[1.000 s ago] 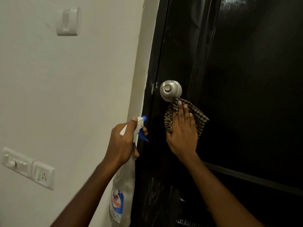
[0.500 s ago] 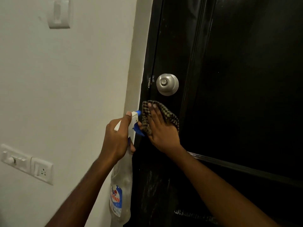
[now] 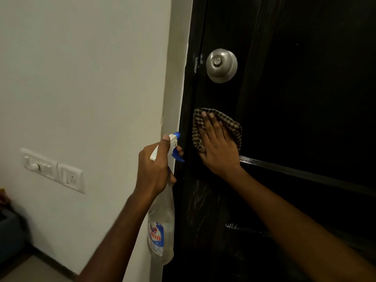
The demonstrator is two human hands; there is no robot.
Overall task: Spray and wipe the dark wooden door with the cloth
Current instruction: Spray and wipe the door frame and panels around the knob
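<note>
The dark wooden door (image 3: 295,98) fills the right side, with a round metal knob (image 3: 221,65) near its left edge. My right hand (image 3: 217,147) presses a checked brown cloth (image 3: 232,125) flat against the door below the knob, fingers straight and pointing up. My left hand (image 3: 154,169) grips the neck of a clear spray bottle (image 3: 161,231) with a white and blue trigger head (image 3: 175,145). The nozzle points at the door's left edge, just left of the cloth.
A white wall (image 3: 81,78) and pale door frame (image 3: 175,78) lie to the left. A switch panel with a socket (image 3: 54,169) is mounted low on the wall. Dark objects sit on the floor at the far left (image 3: 8,226). A horizontal moulding (image 3: 305,171) crosses the door.
My right hand moved the cloth from beside the knob left and down to the door's edge, then a little right again. The left hand with the bottle stayed about where it was.
</note>
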